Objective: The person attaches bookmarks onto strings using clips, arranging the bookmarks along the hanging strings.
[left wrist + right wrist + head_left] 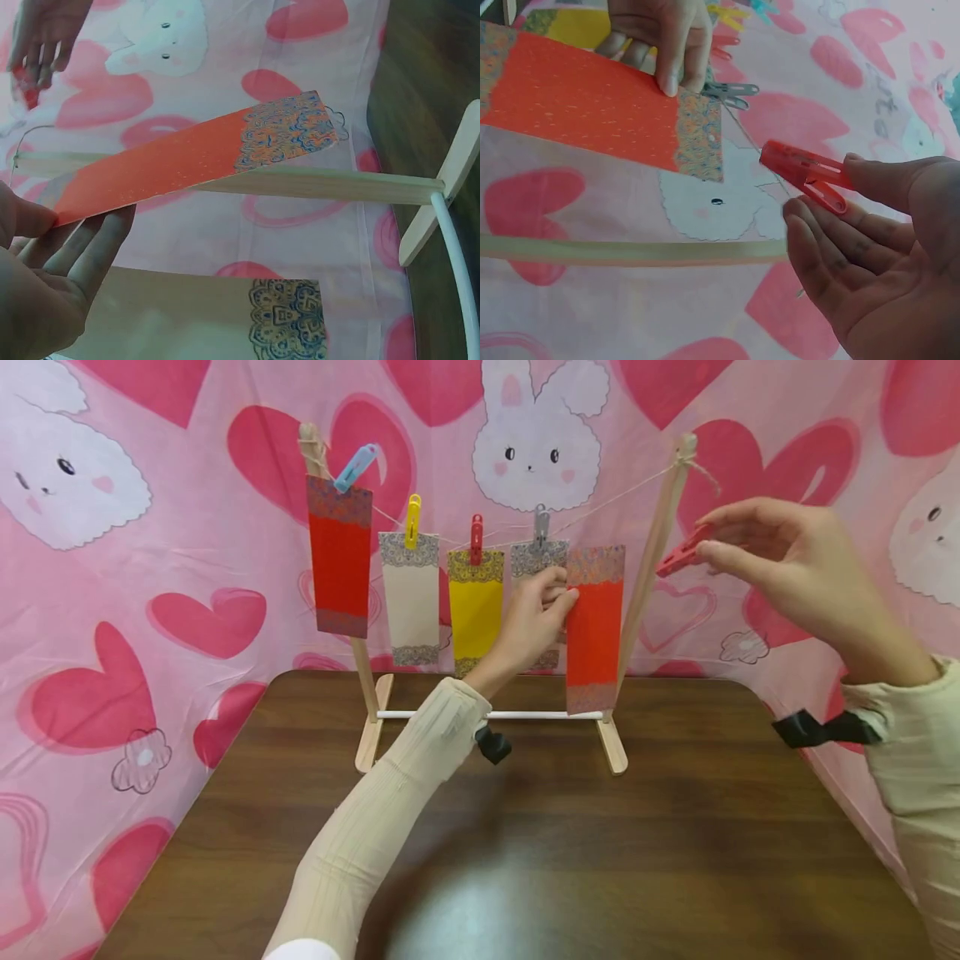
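My left hand (531, 617) pinches a red-orange paper card (595, 631) with patterned ends by its left edge, near the top. The card hangs upright by the right post, in front of the string (622, 493). To the right of the post, my right hand (787, 572) pinches a red clothespin (810, 176) between thumb and fingers, its nose pointing toward the string. Left of my left hand, a yellow card (476, 610) hangs from another red clothespin (477, 539). A grey clothespin (542, 527) holds a beige card (202, 315), partly hidden behind my left hand.
A wooden stand with a left post (365, 677), right post (656, 552) and white crossbar (495, 715) stands on the brown table (480, 843). Further left hang a red card (341, 568) under a blue clothespin (356, 468) and a cream card (411, 610) under a yellow clothespin (412, 522).
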A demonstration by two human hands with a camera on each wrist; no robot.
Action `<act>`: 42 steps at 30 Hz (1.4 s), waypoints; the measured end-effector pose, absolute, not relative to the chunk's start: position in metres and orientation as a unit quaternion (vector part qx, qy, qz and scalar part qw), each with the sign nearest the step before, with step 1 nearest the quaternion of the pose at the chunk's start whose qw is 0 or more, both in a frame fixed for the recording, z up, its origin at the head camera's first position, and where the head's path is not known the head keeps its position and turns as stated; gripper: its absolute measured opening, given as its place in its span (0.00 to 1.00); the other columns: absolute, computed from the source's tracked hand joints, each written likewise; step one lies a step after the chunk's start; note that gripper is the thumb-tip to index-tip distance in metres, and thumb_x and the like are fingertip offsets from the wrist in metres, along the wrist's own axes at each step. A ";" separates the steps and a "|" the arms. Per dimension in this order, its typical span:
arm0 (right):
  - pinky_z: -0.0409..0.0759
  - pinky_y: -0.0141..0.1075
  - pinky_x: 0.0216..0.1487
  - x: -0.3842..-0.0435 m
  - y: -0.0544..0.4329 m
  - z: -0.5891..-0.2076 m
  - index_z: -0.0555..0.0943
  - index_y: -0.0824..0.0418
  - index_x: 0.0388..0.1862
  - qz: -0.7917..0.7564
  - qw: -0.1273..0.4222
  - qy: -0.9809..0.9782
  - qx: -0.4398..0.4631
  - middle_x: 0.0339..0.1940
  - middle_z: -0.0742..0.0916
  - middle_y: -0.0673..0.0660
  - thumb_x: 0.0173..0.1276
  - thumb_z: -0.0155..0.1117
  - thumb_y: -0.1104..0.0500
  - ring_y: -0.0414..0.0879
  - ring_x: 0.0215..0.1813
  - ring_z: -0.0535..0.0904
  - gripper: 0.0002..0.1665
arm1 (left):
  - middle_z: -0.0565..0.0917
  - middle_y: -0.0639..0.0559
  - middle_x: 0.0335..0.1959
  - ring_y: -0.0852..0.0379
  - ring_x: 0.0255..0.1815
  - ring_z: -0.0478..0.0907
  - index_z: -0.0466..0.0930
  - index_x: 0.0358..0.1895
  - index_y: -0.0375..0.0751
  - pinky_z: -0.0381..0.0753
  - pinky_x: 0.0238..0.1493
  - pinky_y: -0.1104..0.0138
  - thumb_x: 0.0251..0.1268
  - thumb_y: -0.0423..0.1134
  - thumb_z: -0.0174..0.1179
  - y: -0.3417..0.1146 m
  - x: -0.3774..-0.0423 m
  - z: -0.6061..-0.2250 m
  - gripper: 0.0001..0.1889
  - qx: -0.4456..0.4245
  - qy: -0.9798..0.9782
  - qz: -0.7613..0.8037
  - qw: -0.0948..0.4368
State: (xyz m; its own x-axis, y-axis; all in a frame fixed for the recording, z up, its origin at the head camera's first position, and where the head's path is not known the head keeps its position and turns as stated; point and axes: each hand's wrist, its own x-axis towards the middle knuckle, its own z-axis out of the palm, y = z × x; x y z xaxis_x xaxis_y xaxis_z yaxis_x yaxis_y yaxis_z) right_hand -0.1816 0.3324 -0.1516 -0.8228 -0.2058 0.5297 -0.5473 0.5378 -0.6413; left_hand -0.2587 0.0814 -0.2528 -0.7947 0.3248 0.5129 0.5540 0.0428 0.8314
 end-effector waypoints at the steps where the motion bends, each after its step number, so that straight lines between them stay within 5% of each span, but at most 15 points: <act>1: 0.78 0.18 0.40 -0.185 0.330 -0.147 0.82 0.64 0.54 0.421 0.200 -0.855 0.226 0.40 0.89 0.47 0.67 0.67 0.67 0.35 0.39 0.86 0.16 | 0.87 0.37 0.42 0.54 0.30 0.82 0.74 0.56 0.27 0.86 0.30 0.63 0.75 0.29 0.53 0.082 -0.260 -0.251 0.12 -0.304 -0.713 -0.626 0.090; 9: 0.78 0.18 0.36 -0.212 0.303 -0.112 0.82 0.64 0.54 0.317 0.226 -0.886 0.253 0.39 0.87 0.42 0.69 0.67 0.60 0.33 0.37 0.84 0.16 | 0.84 0.39 0.47 0.51 0.28 0.82 0.74 0.56 0.32 0.86 0.31 0.51 0.74 0.32 0.56 0.091 -0.264 -0.244 0.13 -0.254 -0.629 -0.735 -0.012; 14: 0.76 0.18 0.33 -0.224 0.288 -0.098 0.84 0.65 0.50 0.222 0.269 -0.901 0.259 0.42 0.90 0.55 0.69 0.67 0.58 0.24 0.33 0.82 0.15 | 0.82 0.44 0.44 0.54 0.27 0.81 0.74 0.54 0.34 0.85 0.36 0.46 0.74 0.33 0.56 0.098 -0.269 -0.239 0.11 -0.234 -0.614 -0.753 -0.032; 18: 0.75 0.17 0.36 -0.234 0.280 -0.088 0.85 0.67 0.46 0.188 0.279 -0.903 0.266 0.43 0.89 0.63 0.70 0.66 0.56 0.18 0.34 0.78 0.15 | 0.83 0.44 0.39 0.53 0.27 0.81 0.74 0.53 0.35 0.87 0.32 0.53 0.74 0.33 0.57 0.102 -0.272 -0.235 0.10 -0.228 -0.618 -0.752 -0.025; 23: 0.75 0.18 0.35 -0.246 0.273 -0.077 0.85 0.68 0.43 0.214 0.281 -0.898 0.261 0.34 0.89 0.47 0.68 0.67 0.57 0.23 0.33 0.81 0.13 | 0.83 0.45 0.34 0.50 0.28 0.82 0.74 0.55 0.36 0.87 0.30 0.56 0.74 0.33 0.56 0.104 -0.271 -0.231 0.11 -0.236 -0.619 -0.749 -0.015; 26: 0.76 0.19 0.35 -0.252 0.271 -0.073 0.84 0.67 0.44 0.215 0.261 -0.906 0.254 0.32 0.86 0.39 0.69 0.66 0.57 0.27 0.33 0.82 0.14 | 0.81 0.46 0.32 0.51 0.25 0.81 0.74 0.54 0.35 0.86 0.28 0.57 0.74 0.32 0.56 0.105 -0.272 -0.229 0.11 -0.238 -0.613 -0.753 -0.004; 31: 0.77 0.19 0.32 -0.260 0.272 -0.069 0.84 0.66 0.46 0.220 0.198 -0.926 0.235 0.36 0.89 0.49 0.70 0.66 0.56 0.30 0.31 0.83 0.14 | 0.78 0.48 0.28 0.50 0.23 0.77 0.74 0.50 0.36 0.86 0.25 0.60 0.74 0.32 0.56 0.108 -0.272 -0.226 0.07 -0.231 -0.606 -0.761 0.008; 38: 0.74 0.25 0.20 -0.265 0.281 -0.069 0.82 0.68 0.45 0.296 0.137 -0.916 0.233 0.26 0.87 0.40 0.68 0.68 0.59 0.37 0.24 0.83 0.13 | 0.78 0.50 0.29 0.54 0.21 0.74 0.74 0.47 0.35 0.85 0.25 0.61 0.74 0.31 0.56 0.115 -0.273 -0.224 0.05 -0.231 -0.596 -0.769 0.026; 42: 0.76 0.26 0.19 -0.268 0.286 -0.069 0.82 0.68 0.44 0.346 0.118 -0.899 0.241 0.25 0.88 0.45 0.69 0.67 0.62 0.40 0.22 0.85 0.10 | 0.78 0.49 0.29 0.55 0.21 0.72 0.74 0.49 0.36 0.85 0.27 0.59 0.74 0.32 0.55 0.117 -0.275 -0.222 0.05 -0.237 -0.597 -0.766 0.032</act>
